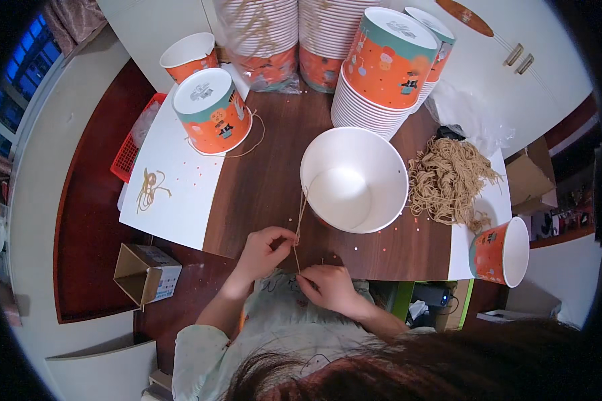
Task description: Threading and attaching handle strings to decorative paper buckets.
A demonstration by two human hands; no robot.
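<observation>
Both hands sit at the desk's [267, 187] near edge, working one strand of tan twine [299, 224].

- Left hand [264, 250]: fingers curled, thumb and forefinger pinched on the twine at its upper part, just off the desk's near edge.
- Right hand [328, 287]: fingers bent inward, tips pinched on the twine's lower end, just below and right of the left hand, over the person's lap.
- The twine runs up from the right hand, through the left pinch, to the near-left rim of the open white paper bucket [354, 179]. Whether it passes through a hole in the wall I can't tell.
- The bucket stands upright near the desk's middle, mouth up, inside plain white.

Around it:
- Loose heap of cut twine pieces [448, 179] just right of the bucket, toward the right edge.
- Tall nested stack of orange-and-teal buckets [381, 73], bottoms up, behind the bucket at the far edge; two more stacks [294, 40] left of it.
- One inverted orange bucket [214, 110] at the far-left part, on a white sheet [174, 194], with a twine loop trailing around its base.
- Small twine tangle [150, 187] lying on that sheet, near the left edge.
- An orange bucket on its side [502, 250] at the near-right corner.
- Open cardboard box [146, 271] below the desk's near-left corner, on the floor.
</observation>
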